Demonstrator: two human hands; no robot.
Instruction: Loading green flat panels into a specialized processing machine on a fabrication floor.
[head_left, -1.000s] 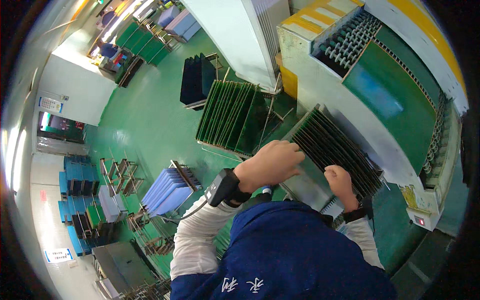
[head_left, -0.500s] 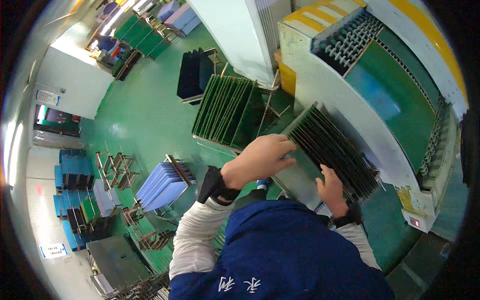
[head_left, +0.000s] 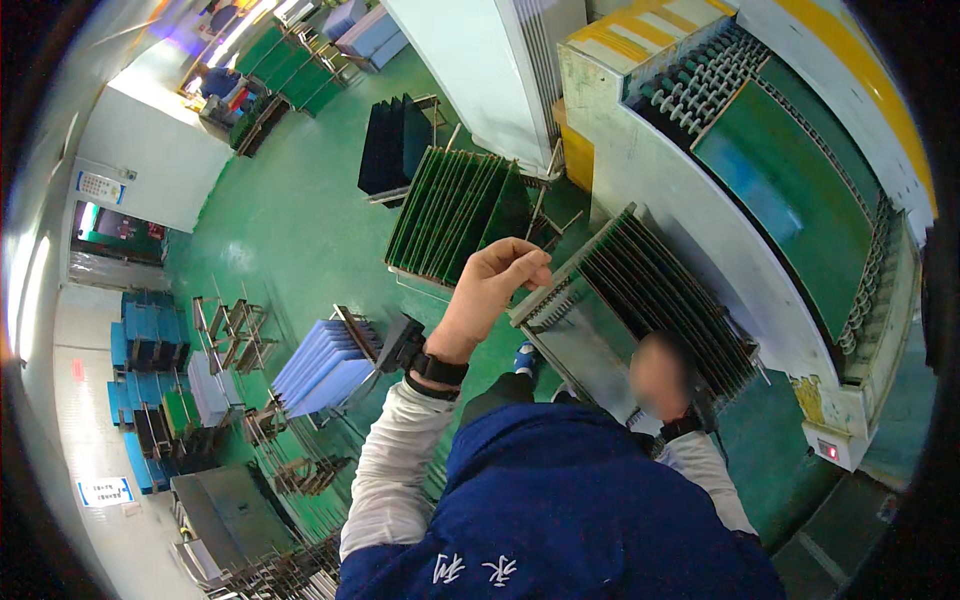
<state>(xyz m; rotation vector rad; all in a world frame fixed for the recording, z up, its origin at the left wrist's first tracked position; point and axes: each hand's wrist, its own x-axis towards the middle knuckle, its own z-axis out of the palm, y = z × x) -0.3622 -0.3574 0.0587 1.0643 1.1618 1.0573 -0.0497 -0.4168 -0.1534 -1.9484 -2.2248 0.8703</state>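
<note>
My left hand (head_left: 498,285) is raised above the near-left corner of a slotted rack, its fingers curled in and the thumb bent towards them. Nothing shows between its fingertips. My right hand (head_left: 662,375) hovers at the near side of the row of thin dark panels (head_left: 665,295) standing on edge in that rack. It is smeared, so its fingers cannot be read. The rack's toothed rail (head_left: 550,312) and pale base (head_left: 592,352) show to the left of the panels.
Beyond my left hand stands a rack of green panels (head_left: 450,215), with dark panels (head_left: 393,150) behind. A roller conveyor machine (head_left: 720,80) carrying a green panel (head_left: 790,205) curves along the right. Blue panels (head_left: 325,370) fill a rack at the left.
My left hand has drawn back left and upward from the dark panels, and its fingers have curled in. My right hand has shifted slightly nearer me and become smeared.
</note>
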